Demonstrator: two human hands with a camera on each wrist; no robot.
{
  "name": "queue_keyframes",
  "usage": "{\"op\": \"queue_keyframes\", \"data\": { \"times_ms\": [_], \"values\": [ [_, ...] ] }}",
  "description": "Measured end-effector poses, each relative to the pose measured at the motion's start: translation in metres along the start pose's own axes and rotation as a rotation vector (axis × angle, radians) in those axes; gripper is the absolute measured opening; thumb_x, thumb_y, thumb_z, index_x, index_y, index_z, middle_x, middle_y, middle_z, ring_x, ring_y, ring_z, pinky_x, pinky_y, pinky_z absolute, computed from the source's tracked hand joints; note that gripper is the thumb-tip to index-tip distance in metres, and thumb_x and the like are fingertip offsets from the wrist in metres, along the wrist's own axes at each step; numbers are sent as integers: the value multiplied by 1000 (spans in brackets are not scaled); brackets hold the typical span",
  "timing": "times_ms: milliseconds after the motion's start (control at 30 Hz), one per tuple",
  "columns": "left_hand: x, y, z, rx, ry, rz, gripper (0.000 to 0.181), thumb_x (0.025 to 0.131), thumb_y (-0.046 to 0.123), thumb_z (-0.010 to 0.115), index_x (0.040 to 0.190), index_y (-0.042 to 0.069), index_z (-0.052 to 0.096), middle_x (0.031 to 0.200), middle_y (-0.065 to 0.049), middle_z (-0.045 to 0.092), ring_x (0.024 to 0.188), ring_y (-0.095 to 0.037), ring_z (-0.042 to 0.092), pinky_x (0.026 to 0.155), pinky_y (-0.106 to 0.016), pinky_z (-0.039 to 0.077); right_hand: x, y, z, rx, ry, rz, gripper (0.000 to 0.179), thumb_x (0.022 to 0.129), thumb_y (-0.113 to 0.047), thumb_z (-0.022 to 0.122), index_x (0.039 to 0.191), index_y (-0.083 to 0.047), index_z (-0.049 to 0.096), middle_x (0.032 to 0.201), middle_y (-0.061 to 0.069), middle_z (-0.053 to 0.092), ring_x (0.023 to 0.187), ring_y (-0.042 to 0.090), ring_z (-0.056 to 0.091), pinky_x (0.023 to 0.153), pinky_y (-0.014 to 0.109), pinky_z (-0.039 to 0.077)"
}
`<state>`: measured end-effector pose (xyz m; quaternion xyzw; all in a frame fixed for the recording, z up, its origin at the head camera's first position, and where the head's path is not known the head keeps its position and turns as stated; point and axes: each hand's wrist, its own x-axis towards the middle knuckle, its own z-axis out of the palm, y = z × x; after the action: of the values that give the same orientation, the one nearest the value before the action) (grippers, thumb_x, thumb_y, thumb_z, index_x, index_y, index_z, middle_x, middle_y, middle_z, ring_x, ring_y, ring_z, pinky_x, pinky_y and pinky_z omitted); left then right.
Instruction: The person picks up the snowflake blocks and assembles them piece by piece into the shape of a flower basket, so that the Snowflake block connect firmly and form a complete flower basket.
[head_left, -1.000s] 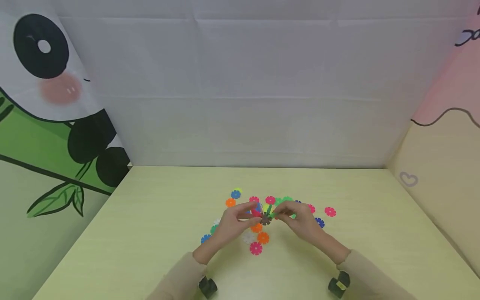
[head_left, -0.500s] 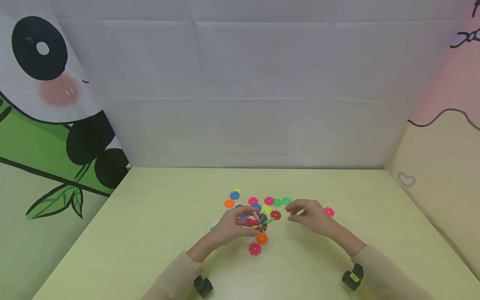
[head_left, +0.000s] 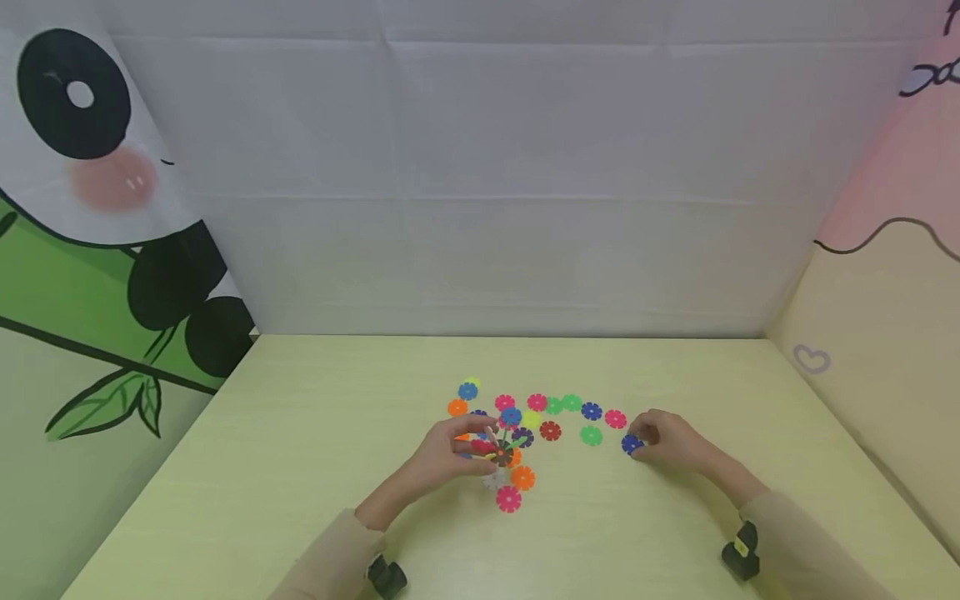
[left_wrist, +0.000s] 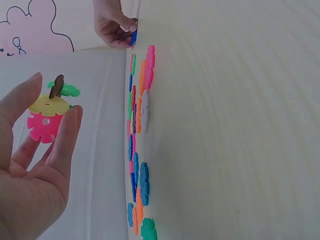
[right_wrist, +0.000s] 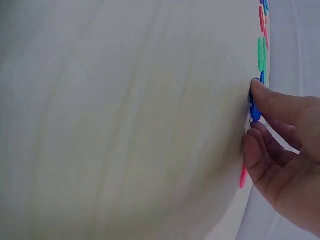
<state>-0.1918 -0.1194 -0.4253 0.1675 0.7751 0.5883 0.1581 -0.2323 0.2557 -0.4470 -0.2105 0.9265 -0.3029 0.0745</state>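
Observation:
My left hand (head_left: 438, 457) holds a small cluster of joined snowflake discs above the table, pinched between thumb and fingers. In the left wrist view the cluster shows a pink disc (left_wrist: 42, 126), a yellow disc (left_wrist: 49, 105), an upright brown disc (left_wrist: 57, 87) and green discs (left_wrist: 70, 90). Over on the right, my right hand (head_left: 675, 442) pinches a dark blue snowflake disc (head_left: 631, 444) at the tabletop. In the right wrist view, thumb and fingers are on that blue disc (right_wrist: 256, 112); a pink disc (right_wrist: 243, 177) lies partly behind the fingers.
Loose discs lie across the middle of the table (head_left: 300, 467): a pink disc (head_left: 508, 499), an orange disc (head_left: 522, 477), a red disc (head_left: 551, 431), a green disc (head_left: 591, 436) and several more. A pale wall (head_left: 480, 183) rises behind the table.
My right hand has left the cluster, moved right and come down onto the dark blue disc. My left hand has shifted slightly left and down, still holding the cluster.

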Motion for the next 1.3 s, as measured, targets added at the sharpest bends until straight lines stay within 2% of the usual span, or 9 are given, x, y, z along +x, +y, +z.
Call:
{"op": "queue_keyframes", "data": {
  "times_ms": [100,233,400,467,633,733,1033,1300],
  "values": [
    [0,-1,2,-17,8,-4,59,84,5,76,137,-4,51,129,-25,58,110,-34,69,88,-36,60,3,-5,1,18,18,-27,19,80,-2,76,93,-2,63,87,6,64,80,11,53,69,20,49],
    [1,-1,6,-28,34,0,60,84,8,76,138,-4,51,126,-23,59,109,-33,70,88,-35,61,7,-21,7,15,95,-68,14,82,2,73,89,-5,63,84,3,67,78,8,55,68,19,49],
    [4,6,12,-64,78,20,58,86,10,75,137,-1,52,126,-23,59,109,-33,70,88,-35,61,9,-61,19,84,208,-136,13,84,3,72,91,-6,66,88,5,73,79,8,64,68,19,54],
    [5,9,15,-94,94,30,55,87,9,74,136,0,53,127,-24,59,110,-35,70,88,-35,61,9,-79,25,129,265,-193,15,83,4,73,92,-7,67,87,5,74,79,8,66,68,19,55],
    [5,15,23,-150,132,40,51,89,10,72,136,2,54,129,-24,57,115,-37,67,89,-36,60,10,-112,42,203,414,-407,21,78,8,75,92,-6,67,84,6,74,76,8,68,66,22,58],
    [5,17,26,-164,155,38,51,89,10,71,137,2,53,129,-24,58,116,-38,66,89,-36,60,11,-123,49,211,471,-471,23,76,10,76,91,-5,67,83,6,73,76,10,68,65,23,59],
    [-6,13,25,-183,147,31,52,89,10,71,138,2,54,131,-25,62,112,-34,69,87,-31,60,5,-138,69,216,549,-444,24,75,11,76,90,-5,68,82,5,73,76,14,68,66,23,60],
    [-23,16,24,-169,133,30,52,90,7,69,137,-4,51,129,-27,63,111,-34,70,87,-30,60,-2,-151,86,198,625,-481,24,70,15,78,85,-2,70,78,8,74,70,19,68,64,19,58]
  ]
}}
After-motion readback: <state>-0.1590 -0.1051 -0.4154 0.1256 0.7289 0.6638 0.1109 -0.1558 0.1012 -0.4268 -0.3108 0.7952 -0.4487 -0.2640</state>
